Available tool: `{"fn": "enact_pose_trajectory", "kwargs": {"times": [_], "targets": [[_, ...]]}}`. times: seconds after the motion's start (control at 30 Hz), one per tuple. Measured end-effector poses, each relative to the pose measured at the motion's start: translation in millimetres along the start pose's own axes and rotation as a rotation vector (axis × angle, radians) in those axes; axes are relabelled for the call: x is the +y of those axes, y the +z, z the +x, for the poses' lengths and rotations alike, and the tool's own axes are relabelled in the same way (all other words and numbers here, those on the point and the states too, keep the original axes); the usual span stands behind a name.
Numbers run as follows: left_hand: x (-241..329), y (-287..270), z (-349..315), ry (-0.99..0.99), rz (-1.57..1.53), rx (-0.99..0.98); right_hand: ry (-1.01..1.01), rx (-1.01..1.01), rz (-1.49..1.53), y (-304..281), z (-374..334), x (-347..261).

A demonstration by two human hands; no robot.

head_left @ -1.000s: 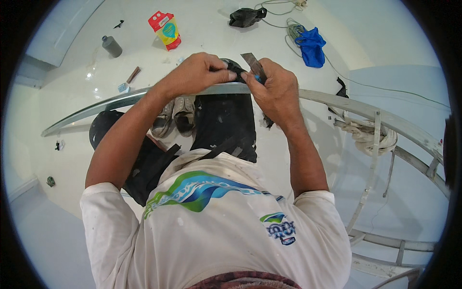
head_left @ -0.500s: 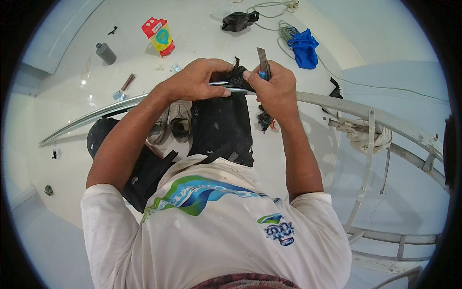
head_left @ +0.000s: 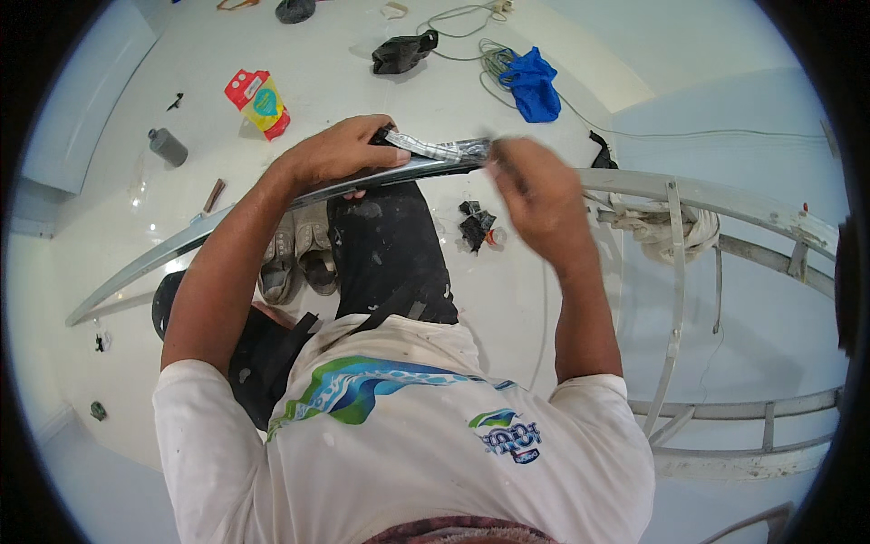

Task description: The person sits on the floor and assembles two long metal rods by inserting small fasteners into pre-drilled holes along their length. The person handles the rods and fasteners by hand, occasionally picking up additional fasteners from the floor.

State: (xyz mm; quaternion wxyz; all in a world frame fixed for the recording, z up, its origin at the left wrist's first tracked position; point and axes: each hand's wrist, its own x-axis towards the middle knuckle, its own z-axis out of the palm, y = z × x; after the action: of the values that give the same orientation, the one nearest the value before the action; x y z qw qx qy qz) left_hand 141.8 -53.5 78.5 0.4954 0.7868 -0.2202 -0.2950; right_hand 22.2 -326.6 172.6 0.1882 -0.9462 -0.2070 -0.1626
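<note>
My left hand (head_left: 340, 150) is closed round a long curved metal rail (head_left: 349, 184), thumb on top, with some fingertips showing beneath it. A crinkled silvery strip (head_left: 424, 145) with black material at its left end lies along the rail, right of that hand. At the rail's right end, my right hand (head_left: 542, 195) is curled and smeared by motion. A dark utility knife (head_left: 513, 174) shows only as a blur in its grasp; the blade cannot be made out. Black scraps (head_left: 475, 227) lie on the floor below, between the right forearm and my knee.
A curved metal frame (head_left: 675, 272) with a pale cloth (head_left: 671, 234) fills the right side. Ahead lie a grey bottle (head_left: 169, 147), a red and yellow packet (head_left: 260, 102), a black bag (head_left: 403, 53), a blue bag (head_left: 531, 86) and a cable (head_left: 494, 68). Worn shoes (head_left: 314, 249) stand below the rail.
The right hand has moved right and down from the black material, and the knife has blurred. The silvery strip now shows on the rail. My left hand has shifted left, and the view has shifted.
</note>
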Motion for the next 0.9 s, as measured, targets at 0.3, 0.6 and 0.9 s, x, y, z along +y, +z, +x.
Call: {"fn": "enact_pose_trajectory", "kwargs": {"times": [0.3, 0.6, 0.9], "targets": [[8, 7, 3, 0.043, 0.079, -0.02, -0.203, -0.277, -0.624, 13, -10, -19], [20, 2, -7, -0.058, 0.038, -0.147, -0.038, -0.192, -0.695, -47, -29, 109], [31, 11, -19, -0.121, 0.249, -0.082, 0.416, -0.233, 0.724, 24, -33, 55]]}}
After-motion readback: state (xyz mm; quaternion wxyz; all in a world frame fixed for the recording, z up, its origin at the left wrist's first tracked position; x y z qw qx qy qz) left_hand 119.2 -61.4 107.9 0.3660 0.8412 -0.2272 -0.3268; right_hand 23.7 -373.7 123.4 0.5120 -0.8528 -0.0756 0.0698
